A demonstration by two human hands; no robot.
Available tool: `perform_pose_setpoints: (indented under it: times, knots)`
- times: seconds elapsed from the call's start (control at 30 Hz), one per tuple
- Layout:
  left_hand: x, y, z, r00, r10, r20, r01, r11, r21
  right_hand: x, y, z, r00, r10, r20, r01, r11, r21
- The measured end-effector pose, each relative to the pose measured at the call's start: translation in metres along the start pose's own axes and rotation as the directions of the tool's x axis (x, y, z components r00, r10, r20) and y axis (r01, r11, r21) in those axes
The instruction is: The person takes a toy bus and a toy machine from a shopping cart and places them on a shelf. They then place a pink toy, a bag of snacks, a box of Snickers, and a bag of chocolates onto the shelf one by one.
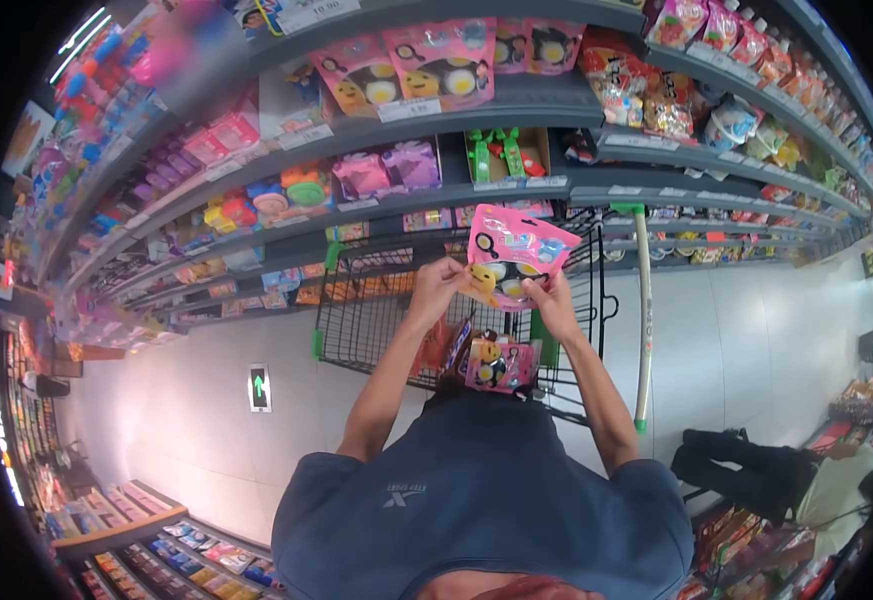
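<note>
Pink pouch [522, 243], one, held in both hands above a wire cart [317, 345].

Left hand [439, 288]: thumb and fingers pinched on the pouch's left edge; right hand [553, 303]: closed on its lower right corner, thumb on the front; hands apart, pouch between. Pouch front, printed with eggs and a yellow figure, faces the wearer. Below, in the cart at the side nearest the body: second pouch [502, 366], pink, similar print, with a dark pack [459, 342] beside it. Cart handle [643, 320]: pale bar, green ends, to the right. Beyond the cart: shelves [541, 105] bearing pink bags [442, 66], purple box [411, 164], green toys [496, 155]. Floor, left: arrow sign [260, 388]. Lower right: another person [756, 470], dark trousers.
</note>
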State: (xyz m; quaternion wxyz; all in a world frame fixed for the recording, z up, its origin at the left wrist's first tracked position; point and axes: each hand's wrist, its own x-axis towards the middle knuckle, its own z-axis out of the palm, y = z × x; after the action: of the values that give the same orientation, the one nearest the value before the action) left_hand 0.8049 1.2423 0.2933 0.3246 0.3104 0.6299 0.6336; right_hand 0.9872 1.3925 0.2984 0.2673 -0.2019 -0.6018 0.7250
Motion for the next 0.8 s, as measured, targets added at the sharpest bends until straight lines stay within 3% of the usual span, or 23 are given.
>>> perform_pose_setpoints:
  times: [0.1, 0.13, 0.17, 0.27, 0.3, 0.37, 0.43, 0.57, 0.8]
  knots:
    - [0.020, 0.042, 0.008, 0.994, 0.099, -0.050, -0.095, 0.993, 0.070, 0.037, -0.034, -0.018, 0.990, -0.095, 0.105, 0.110, 0.984, -0.141]
    - [0.031, 0.058, 0.012, 0.960, 0.259, -0.104, -0.235, 0.951, 0.201, 0.046, -0.064, -0.008, 0.980, -0.187, 0.065, 0.192, 0.979, -0.075]
    - [0.042, 0.073, 0.016, 0.898, 0.417, -0.138, -0.354, 0.873, 0.334, 0.059, -0.084, -0.011, 0.963, -0.256, 0.083, 0.268, 0.940, -0.213]
    - [0.075, 0.116, 0.029, 0.844, 0.502, -0.192, -0.422, 0.840, 0.341, 0.100, -0.131, -0.017, 0.943, -0.325, 0.075, 0.334, 0.925, -0.184]
    - [0.089, 0.129, 0.033, 0.837, 0.511, -0.196, -0.430, 0.836, 0.342, 0.115, -0.146, -0.018, 0.902, -0.421, 0.093, 0.432, 0.877, -0.209]
    - [0.117, 0.152, 0.041, 0.764, 0.612, -0.203, -0.515, 0.768, 0.380, 0.148, -0.166, -0.030, 0.884, -0.456, 0.099, 0.467, 0.869, -0.166]
    - [0.143, 0.175, 0.050, 0.774, 0.602, -0.197, -0.517, 0.780, 0.352, 0.173, -0.192, -0.037, 0.829, -0.538, 0.154, 0.560, 0.805, -0.198]
    - [0.174, 0.195, 0.060, 0.804, 0.575, -0.152, -0.521, 0.804, 0.286, 0.213, -0.209, -0.066, 0.790, -0.610, 0.066, 0.597, 0.738, -0.316]
    - [0.208, 0.193, 0.087, 0.814, 0.580, -0.034, -0.495, 0.723, 0.482, 0.258, -0.206, -0.082, 0.809, -0.588, 0.009, 0.551, 0.754, -0.358]
